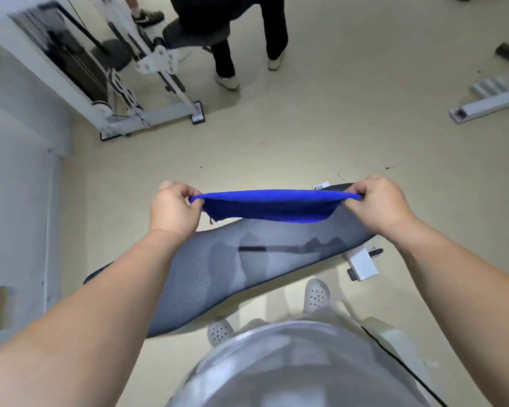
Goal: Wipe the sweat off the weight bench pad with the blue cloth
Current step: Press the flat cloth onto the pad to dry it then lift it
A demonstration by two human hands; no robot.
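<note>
Head view: blue cloth (274, 206) stretched between left hand (174, 211) and right hand (378, 204), fingers pinching each end, above bench pad (218, 274), lengthwise.

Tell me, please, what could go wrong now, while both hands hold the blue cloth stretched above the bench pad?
1. The blue cloth is pinched only at its ends by the left hand and right hand; one end may slip.
2. Stretched flat, it might skim the bench pad and leave the darker streaks.
</note>
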